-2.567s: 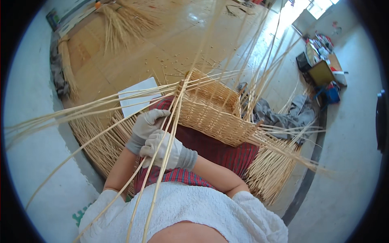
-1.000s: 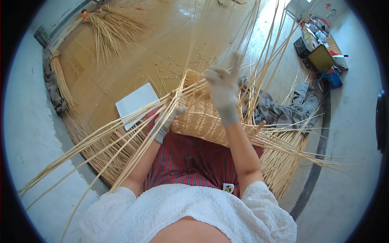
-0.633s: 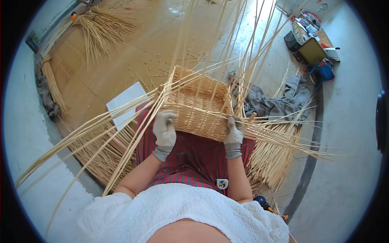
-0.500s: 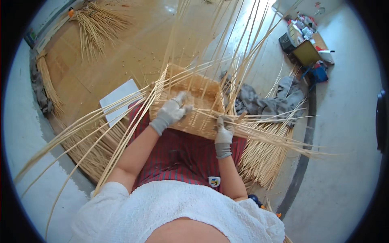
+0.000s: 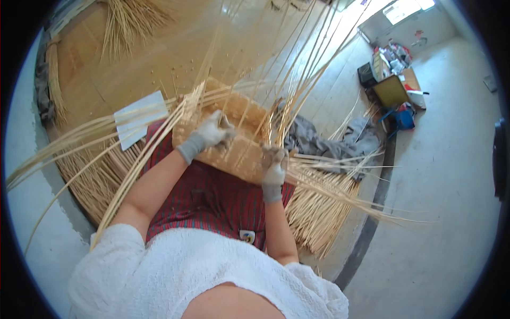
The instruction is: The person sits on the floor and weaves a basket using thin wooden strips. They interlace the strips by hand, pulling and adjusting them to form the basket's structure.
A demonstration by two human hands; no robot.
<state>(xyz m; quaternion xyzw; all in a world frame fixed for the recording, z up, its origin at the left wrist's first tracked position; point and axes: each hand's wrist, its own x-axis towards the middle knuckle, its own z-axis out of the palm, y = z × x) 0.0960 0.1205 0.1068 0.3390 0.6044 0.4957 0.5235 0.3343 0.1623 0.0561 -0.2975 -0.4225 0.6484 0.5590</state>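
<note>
Basket point(image 5: 229, 158), gloved hands point(image 5: 214, 130) point(image 5: 274, 169) at rim, inside too blurred to tell

floor point(image 5: 180, 48): tan | on it: rod bundles point(image 5: 121, 26), grey cloth point(image 5: 361, 135)

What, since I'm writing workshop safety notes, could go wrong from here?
The long upright canes at the basket could whip or snag if it tilts suddenly. The canes trailing beside the left forearm might catch on the white sleeve and crack. Others cross the white sheet in this view; if they touch it, moving the basket may drag it.
</note>
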